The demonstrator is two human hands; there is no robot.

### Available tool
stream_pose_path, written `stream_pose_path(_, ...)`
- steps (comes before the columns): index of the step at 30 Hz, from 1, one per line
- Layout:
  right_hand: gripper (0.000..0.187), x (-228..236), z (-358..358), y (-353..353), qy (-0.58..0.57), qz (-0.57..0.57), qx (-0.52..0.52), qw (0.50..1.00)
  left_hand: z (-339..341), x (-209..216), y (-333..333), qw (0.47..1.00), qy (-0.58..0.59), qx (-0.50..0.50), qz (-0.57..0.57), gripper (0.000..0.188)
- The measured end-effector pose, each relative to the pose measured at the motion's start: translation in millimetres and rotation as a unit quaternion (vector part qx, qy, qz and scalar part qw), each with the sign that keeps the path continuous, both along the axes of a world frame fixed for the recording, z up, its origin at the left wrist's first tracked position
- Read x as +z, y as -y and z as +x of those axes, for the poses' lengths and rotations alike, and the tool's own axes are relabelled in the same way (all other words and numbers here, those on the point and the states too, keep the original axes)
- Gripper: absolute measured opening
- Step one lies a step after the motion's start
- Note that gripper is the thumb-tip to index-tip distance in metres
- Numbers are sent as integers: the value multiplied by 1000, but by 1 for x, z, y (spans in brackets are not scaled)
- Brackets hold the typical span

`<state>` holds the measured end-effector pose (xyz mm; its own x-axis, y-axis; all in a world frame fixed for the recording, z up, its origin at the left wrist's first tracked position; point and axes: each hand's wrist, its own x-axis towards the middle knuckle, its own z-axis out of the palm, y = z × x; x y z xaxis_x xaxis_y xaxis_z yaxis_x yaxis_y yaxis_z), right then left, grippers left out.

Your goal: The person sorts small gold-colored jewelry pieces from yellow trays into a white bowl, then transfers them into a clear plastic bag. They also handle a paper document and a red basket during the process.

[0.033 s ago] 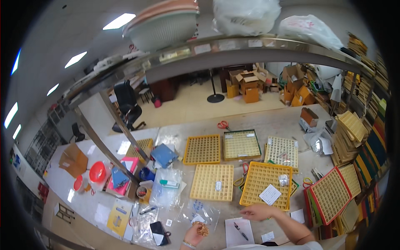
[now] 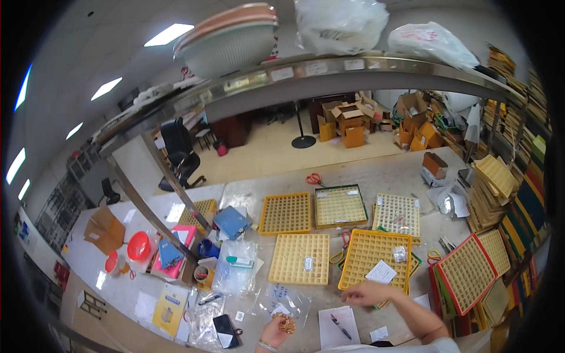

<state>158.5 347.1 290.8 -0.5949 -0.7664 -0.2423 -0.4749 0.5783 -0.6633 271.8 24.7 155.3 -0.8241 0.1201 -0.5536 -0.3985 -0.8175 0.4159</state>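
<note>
My left hand point(image 2: 272, 333), a bracelet at its wrist, is closed around a bunch of small gold-coloured pieces point(image 2: 286, 323) near the table's front edge. My right hand point(image 2: 369, 293) is at the lower edge of an orange-yellow grid tray point(image 2: 348, 273), its fingers bent and drawn together. Whatever lies between those fingertips is too small to make out. A handwritten slip point(image 2: 381, 272) and a small clear packet point(image 2: 400, 254) rest on that tray. Below my right hand, a pen point(image 2: 340, 326) lies on a white sheet point(image 2: 328, 336). A clear plastic bag point(image 2: 298, 306) lies beyond my left hand.
More grid trays, including a cream one point(image 2: 299, 259), cover the middle of the table. Red-handled scissors point(image 2: 314, 179) lie behind them. A phone point(image 2: 225, 329) is at the left, and a red-rimmed tray point(image 2: 468, 274) leans at the right. A metal shelf point(image 2: 318, 69) spans overhead.
My right hand has shifted slightly up and to the right, closer to the orange-yellow tray's lower edge. My left hand stays in place with the gold-coloured pieces.
</note>
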Motion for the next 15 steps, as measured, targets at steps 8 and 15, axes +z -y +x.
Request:
stream_pose_path(8, 31, 254, -32, 25, -333, -170, -70, 925, 28, 19, -11, 1000, 8, 28, -11, 13)
stream_pose_path(15, 57, 463, -114, 141, -684, -170, -104, 702, 84, 42, -6, 994, 22, 105, -33, 10)
